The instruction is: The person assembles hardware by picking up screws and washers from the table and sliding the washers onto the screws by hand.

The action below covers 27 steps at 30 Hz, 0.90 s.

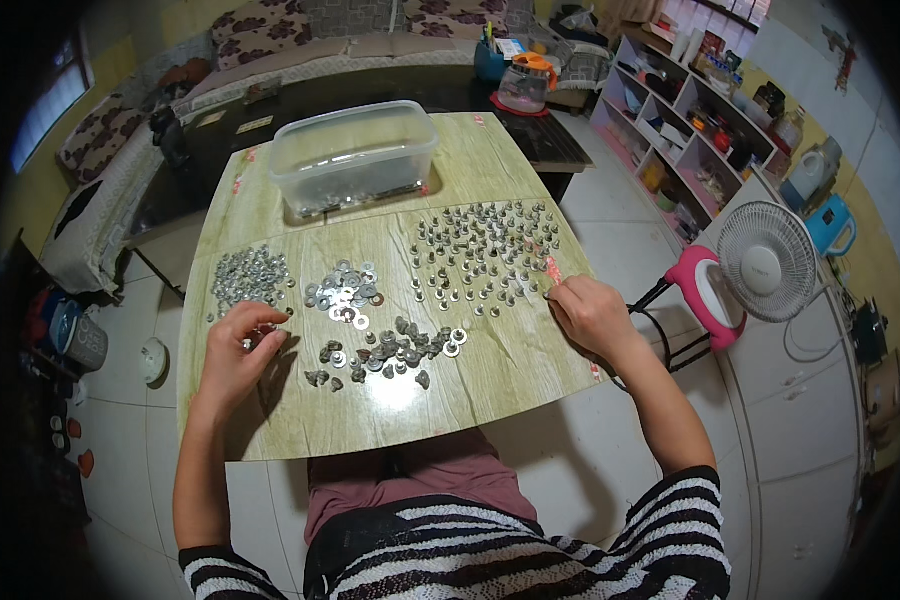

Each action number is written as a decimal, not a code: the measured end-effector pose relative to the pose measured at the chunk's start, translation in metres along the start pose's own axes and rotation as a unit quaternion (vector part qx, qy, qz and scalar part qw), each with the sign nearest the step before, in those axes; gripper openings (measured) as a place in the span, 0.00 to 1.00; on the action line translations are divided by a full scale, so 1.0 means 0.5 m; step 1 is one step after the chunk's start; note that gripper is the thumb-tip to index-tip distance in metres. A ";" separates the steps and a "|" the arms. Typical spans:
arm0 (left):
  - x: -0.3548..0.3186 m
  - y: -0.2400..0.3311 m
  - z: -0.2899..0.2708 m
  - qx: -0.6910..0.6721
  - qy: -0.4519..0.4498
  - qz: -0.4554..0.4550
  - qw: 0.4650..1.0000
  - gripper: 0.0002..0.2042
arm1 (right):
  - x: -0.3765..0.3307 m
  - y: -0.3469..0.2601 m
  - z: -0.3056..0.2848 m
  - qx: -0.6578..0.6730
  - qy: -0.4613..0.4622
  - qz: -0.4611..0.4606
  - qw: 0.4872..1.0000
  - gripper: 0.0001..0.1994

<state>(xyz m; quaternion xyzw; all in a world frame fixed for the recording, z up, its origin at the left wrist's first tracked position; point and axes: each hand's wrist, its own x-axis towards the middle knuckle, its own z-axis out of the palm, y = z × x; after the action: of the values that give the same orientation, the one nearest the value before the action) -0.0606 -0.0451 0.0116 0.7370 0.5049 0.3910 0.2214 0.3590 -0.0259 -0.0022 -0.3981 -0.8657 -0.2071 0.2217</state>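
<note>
My left hand (238,345) hovers by the table's left side, just below a heap of small shiny metal nuts (250,277). Its fingers are curled in, and a small metallic glint shows inside them; what it is I cannot make out. At the right edge of the table, my right hand (588,312) has its fingertips pinched on a small screw (549,294), mostly covered by them. Many screws (480,250) stand spread out beside that hand. Flat washers (344,290) lie between the groups, and a pile of darker grey fasteners with washers (395,348) lies nearer me.
A translucent plastic box (355,160) with metal pieces at its bottom stands on the far part of the wood-pattern table (450,405). Behind it is a dark low table (370,85). A pink and white fan (715,285) stands close on the right, before shelves (690,130).
</note>
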 end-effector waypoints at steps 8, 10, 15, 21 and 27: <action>-0.003 0.002 -0.001 -0.004 -0.002 -0.008 1.000 0.06 | 0.020 0.019 0.018 0.054 -0.020 0.063 0.996 0.04; -0.003 0.001 0.000 -0.005 0.000 -0.006 1.000 0.06 | 0.022 0.019 0.019 0.074 -0.012 0.073 0.995 0.04; 0.000 -0.002 0.004 -0.004 -0.005 -0.006 1.000 0.06 | 0.025 0.009 0.012 0.151 -0.017 0.161 0.975 0.04; -0.001 0.002 -0.002 0.000 -0.014 -0.022 1.000 0.06 | 0.045 0.008 0.038 0.125 -0.006 0.187 0.974 0.05; 0.004 0.016 -0.004 -0.006 -0.023 -0.028 0.999 0.06 | 0.052 0.017 0.024 0.120 0.005 0.223 0.967 0.04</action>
<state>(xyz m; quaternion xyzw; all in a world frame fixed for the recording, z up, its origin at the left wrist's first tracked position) -0.0571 -0.0467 0.0194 0.7305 0.5175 0.3704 0.2478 0.3477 0.0011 0.0038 -0.5504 -0.7725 -0.0491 0.3129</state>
